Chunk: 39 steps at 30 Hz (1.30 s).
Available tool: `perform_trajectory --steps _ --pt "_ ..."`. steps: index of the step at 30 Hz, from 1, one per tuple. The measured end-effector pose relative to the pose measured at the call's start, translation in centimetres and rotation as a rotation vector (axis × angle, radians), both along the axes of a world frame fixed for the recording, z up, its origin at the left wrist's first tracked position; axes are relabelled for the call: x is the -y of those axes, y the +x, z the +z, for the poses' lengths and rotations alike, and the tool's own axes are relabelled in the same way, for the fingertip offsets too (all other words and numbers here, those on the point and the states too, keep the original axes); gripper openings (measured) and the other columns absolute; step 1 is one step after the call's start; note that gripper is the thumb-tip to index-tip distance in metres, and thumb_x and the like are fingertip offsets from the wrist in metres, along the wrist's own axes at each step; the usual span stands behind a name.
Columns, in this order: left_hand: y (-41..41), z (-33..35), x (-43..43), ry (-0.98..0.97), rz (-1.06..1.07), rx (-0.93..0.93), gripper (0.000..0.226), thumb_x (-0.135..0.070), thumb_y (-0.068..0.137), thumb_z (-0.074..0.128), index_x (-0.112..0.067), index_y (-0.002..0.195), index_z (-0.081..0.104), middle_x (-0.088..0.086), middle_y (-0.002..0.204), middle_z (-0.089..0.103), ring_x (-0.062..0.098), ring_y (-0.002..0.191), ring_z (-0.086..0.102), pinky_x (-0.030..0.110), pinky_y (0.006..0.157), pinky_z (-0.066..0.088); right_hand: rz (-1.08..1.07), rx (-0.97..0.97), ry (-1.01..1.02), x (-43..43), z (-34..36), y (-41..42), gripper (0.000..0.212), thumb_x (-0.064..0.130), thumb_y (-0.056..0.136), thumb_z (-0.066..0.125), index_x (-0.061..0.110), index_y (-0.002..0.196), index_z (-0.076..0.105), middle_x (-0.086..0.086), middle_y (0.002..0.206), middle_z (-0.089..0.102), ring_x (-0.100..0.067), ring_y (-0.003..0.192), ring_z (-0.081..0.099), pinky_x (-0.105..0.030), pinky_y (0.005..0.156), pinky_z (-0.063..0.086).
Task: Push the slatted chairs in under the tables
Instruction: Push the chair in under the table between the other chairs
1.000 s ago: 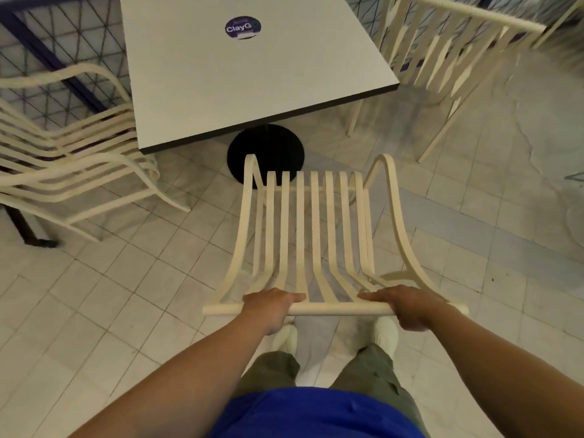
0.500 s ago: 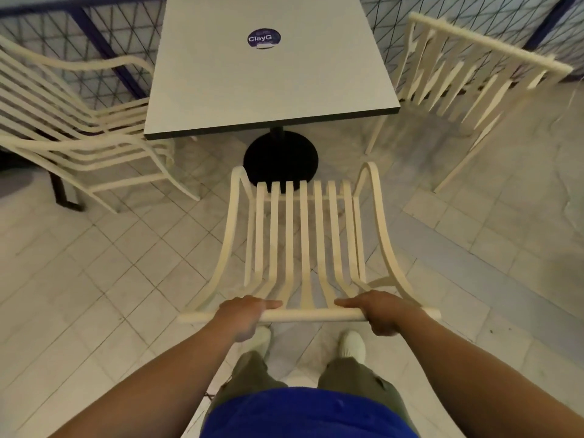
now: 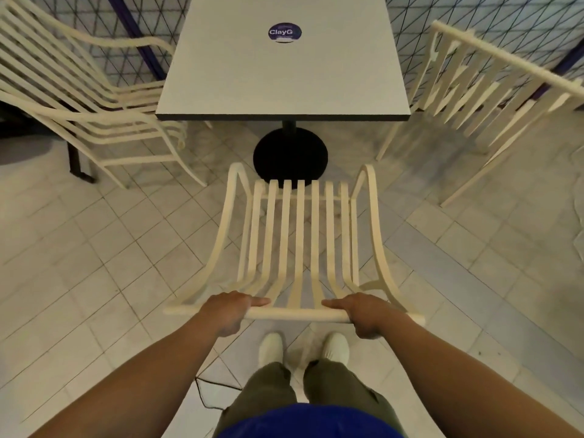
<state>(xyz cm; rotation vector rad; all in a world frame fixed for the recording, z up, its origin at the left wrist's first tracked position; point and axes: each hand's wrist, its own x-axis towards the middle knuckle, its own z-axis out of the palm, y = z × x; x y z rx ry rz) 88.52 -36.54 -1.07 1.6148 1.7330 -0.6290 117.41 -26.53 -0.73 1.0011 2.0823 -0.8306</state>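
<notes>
Chair (image 3: 299, 235) now square with table (image 3: 284, 83) edge

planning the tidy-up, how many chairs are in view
3: the held chair in front of the table, the right chair beside it, and the left chair, which looks stacked and may hide more.

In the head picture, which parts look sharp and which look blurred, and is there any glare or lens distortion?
Head view: the held chair, left hand, right hand and sticker are sharp; the chair on the right is smeared and doubled; the wide lens makes the floor tiles fan outward toward the edges; the light is dim and even, with no glare on the table.
</notes>
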Motion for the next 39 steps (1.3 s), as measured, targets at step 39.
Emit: perform_trajectory --steps 39 --pt "-7.6 0.1 2.1 -0.039 -0.043 0.085 0.096 0.006 0.093 0.057 -0.060 0.152 0.022 0.000 0.123 0.058 0.022 0.100 0.064 0.038 0.089 0.057 -0.108 0.076 0.073 3.1 -0.4 -3.8 0.083 0.003 0.093 0.063 0.052 0.152 0.030 0.000 0.148 0.049 -0.025 0.128 0.053 -0.039 0.107 0.044"
